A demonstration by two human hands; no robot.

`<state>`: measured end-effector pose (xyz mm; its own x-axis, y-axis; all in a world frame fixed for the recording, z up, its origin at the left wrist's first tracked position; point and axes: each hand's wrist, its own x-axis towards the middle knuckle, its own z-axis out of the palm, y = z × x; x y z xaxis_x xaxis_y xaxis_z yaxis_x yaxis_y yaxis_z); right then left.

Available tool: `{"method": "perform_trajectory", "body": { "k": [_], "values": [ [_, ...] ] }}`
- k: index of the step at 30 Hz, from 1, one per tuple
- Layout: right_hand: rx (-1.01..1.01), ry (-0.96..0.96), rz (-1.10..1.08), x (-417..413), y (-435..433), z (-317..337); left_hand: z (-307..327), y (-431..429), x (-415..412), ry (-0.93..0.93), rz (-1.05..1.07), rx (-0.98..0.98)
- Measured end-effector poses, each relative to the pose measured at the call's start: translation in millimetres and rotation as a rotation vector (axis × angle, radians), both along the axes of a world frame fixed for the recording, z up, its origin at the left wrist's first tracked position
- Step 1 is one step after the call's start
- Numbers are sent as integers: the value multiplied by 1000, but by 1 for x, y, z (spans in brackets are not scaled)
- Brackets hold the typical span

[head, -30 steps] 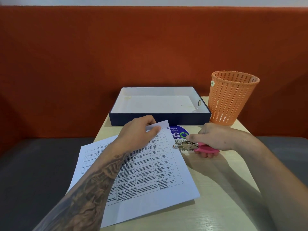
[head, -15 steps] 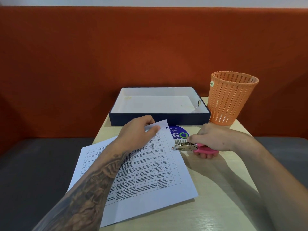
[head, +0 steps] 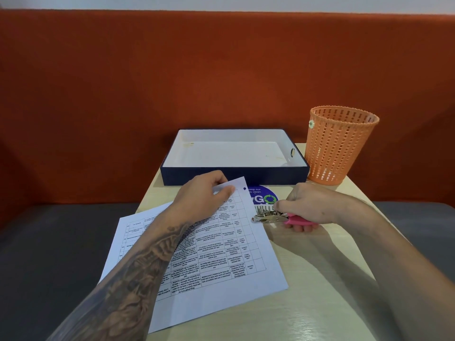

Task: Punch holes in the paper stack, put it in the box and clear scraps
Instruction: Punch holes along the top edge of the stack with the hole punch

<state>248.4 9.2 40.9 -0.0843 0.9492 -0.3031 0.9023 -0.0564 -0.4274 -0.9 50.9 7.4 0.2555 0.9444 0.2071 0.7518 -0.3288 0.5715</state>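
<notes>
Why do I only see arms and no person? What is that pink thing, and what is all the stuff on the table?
The camera sits on the person's head and looks down, so you see only their own arms and hands. The left hand presses on the far end of the paper stack, printed sheets lying on the table. The right hand holds a hole punch with pink handles, its metal nose at the edge of the paper. One small hole already shows near the top corner. Behind the paper is an open blue box, nothing inside yet. Beside it stands an orange basket. A round blue sticker peeks out between the hands.
</notes>
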Motion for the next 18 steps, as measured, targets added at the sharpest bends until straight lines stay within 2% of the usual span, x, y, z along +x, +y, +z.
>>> {"method": "perform_trajectory", "body": {
  "k": [18],
  "values": [
    [60,-83,9,-6,-2,-1,-6,4,1,4,9,-37]
  ]
}}
